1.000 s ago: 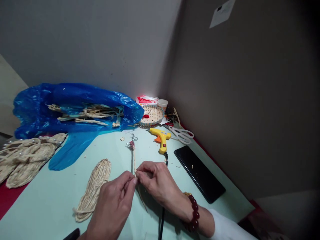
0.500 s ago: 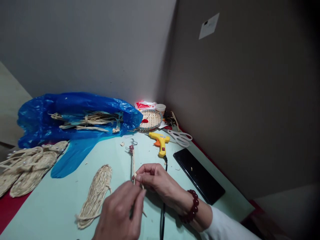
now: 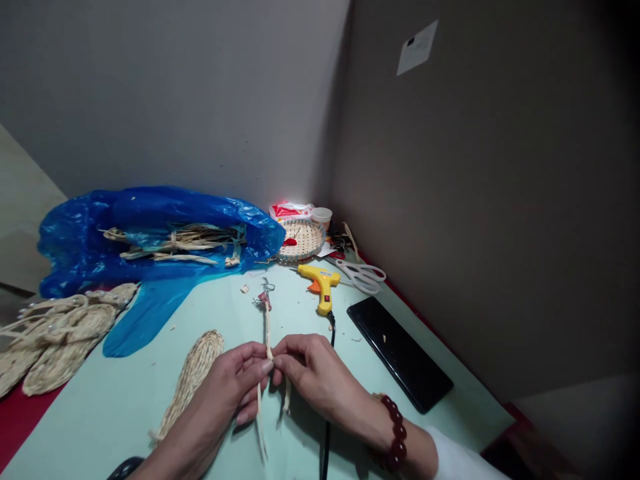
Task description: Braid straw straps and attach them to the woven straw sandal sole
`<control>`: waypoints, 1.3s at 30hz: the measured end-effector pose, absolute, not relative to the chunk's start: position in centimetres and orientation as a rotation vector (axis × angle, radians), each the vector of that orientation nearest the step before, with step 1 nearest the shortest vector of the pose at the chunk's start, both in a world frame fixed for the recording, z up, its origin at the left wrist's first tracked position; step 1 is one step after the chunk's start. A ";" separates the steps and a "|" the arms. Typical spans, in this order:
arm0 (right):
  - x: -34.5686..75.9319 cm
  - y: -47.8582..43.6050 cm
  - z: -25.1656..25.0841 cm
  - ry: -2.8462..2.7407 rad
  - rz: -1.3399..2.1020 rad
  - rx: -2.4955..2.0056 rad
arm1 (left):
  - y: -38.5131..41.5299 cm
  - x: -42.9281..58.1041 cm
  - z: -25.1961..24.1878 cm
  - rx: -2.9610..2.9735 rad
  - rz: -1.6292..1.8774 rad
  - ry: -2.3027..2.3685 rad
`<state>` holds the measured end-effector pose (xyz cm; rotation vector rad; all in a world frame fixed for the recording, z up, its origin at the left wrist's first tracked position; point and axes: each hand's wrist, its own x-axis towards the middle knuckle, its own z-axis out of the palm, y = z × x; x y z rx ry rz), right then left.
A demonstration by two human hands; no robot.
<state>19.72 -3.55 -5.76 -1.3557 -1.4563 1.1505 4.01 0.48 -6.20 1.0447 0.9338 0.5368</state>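
Left forearm: slants up and rightward from the near side of the tabletop [image 3: 75, 437], passing in front of the woven sole [image 3: 197, 367].
Right forearm: reaches in from the near right, white sleeve [image 3: 457, 457] behind the wrist, dark red bead bracelet [image 3: 395, 437] around it.
Left hand [image 3: 233, 383]: turned inward, thumb and forefinger pinched on the braid, other fingers loosely curled below.
Right hand [image 3: 313, 373]: back upward, wrist bent toward the left, thumb and forefinger closed on the braid, fingertips just beside the left thumb.
Loose strands [image 3: 261, 427]: hang below the pinch, one by each hand.
Braid [image 3: 268, 327]: mid-tabletop, between the left and right edges, running away from the fingertips toward the far edge.
Clip [image 3: 264, 300]: grips the braid's far end.
Glue gun [image 3: 324, 283]: beyond the right hand, toward the far right corner.
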 end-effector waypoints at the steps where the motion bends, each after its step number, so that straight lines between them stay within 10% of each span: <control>1: 19.7 -3.8 -5.6 -1.554 1.016 -1.438 | 0.4 4.0 -6.1 1.050 0.546 0.944; 21: 19.3 -5.4 -6.8 -2.296 -0.253 -1.085 | -0.5 4.3 -6.7 0.998 0.566 1.078; 33: 19.1 -5.1 -6.5 -2.253 -0.300 -0.990 | -1.3 3.7 -6.2 0.779 0.603 1.037; 39: 19.2 -5.3 -5.1 -1.900 0.200 -1.237 | -1.0 3.4 -6.9 0.968 0.654 1.098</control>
